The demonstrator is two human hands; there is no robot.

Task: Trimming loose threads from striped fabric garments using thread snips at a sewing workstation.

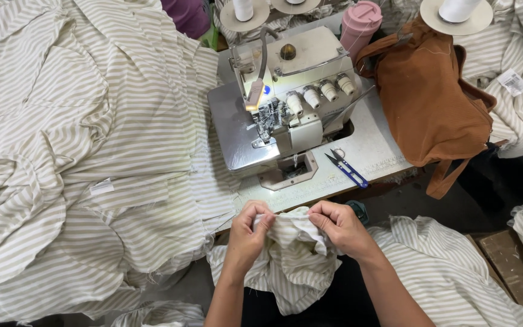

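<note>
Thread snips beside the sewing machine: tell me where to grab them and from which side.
Grip the thread snips by their blue handles, the lower-right end. They lie flat on the table, black blades pointing up-left toward the sewing machine, so come from the right with the right hand, probably safest.

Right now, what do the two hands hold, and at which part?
Both the left hand and right hand pinch the upper edge of a bunched striped fabric piece.

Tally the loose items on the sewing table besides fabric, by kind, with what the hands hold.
Left hand and right hand pinch one striped garment.
Thread cones: 3
Brown bag: 1
Pink cup: 1
Blue snips: 1
Total: 6
</note>
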